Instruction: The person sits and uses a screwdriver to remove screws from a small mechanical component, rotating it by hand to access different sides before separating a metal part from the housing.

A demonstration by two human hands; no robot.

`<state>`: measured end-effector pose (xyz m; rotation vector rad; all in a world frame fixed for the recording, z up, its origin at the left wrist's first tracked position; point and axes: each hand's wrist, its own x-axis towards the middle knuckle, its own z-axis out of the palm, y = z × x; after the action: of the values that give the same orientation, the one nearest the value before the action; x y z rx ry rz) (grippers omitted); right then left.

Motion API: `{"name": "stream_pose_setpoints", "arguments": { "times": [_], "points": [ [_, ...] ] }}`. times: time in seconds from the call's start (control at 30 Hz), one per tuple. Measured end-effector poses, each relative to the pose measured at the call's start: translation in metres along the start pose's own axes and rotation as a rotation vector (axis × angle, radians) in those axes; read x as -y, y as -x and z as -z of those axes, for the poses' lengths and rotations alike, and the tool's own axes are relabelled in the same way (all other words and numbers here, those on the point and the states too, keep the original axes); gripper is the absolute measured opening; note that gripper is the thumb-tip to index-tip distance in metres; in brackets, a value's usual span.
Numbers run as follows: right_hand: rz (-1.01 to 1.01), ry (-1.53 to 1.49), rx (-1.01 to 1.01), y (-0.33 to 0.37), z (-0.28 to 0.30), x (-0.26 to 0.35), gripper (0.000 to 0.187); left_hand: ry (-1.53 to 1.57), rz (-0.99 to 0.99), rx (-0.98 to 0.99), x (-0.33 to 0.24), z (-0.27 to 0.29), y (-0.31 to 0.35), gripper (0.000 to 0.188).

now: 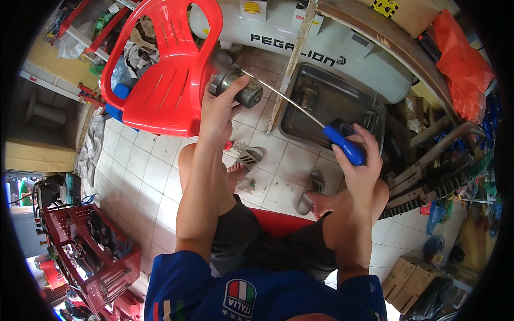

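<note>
My left hand (218, 111) is wrapped round a worn, cylindrical metal part (248, 96) that looks like a small starter motor. It is held up in front of the red chair. My right hand (362, 165) grips the blue handle of a long screwdriver (345, 145) between thumb and fingers. The shaft slants up and left, and its tip overlaps the upper side of the metal part; whether it touches cannot be made out. Below the screwdriver, a dark metal tray (286, 120) on the floor holds a few greasy parts.
A red plastic chair (155, 109) stands ahead on the left. Behind the tray lies a large pale tank (278, 32), partly under a wooden-edged bench (396, 45). A red tool cart (101, 267) is at lower left. Metal frames (428, 176) crowd the right, with cardboard boxes (409, 281) below.
</note>
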<state>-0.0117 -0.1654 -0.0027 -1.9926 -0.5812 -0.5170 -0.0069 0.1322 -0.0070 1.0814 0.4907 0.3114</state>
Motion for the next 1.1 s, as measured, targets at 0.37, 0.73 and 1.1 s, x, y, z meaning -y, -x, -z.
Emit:
{"name": "stream_pose_setpoints", "arguments": {
  "times": [0.37,0.73,1.1],
  "points": [
    [-0.450,-0.179,0.187,0.010,0.000,-0.002,0.034,-0.074,-0.027,0.078,-0.003,0.002,-0.002,0.061],
    [-0.640,-0.412,0.165,0.000,0.012,-0.006,0.036,0.039,-0.022,0.113,0.007,-0.004,-0.002,0.054],
    [-0.708,-0.585,0.063,-0.004,0.020,-0.006,0.034,0.161,0.079,0.092,0.006,-0.012,-0.003,0.048]
  ]
}}
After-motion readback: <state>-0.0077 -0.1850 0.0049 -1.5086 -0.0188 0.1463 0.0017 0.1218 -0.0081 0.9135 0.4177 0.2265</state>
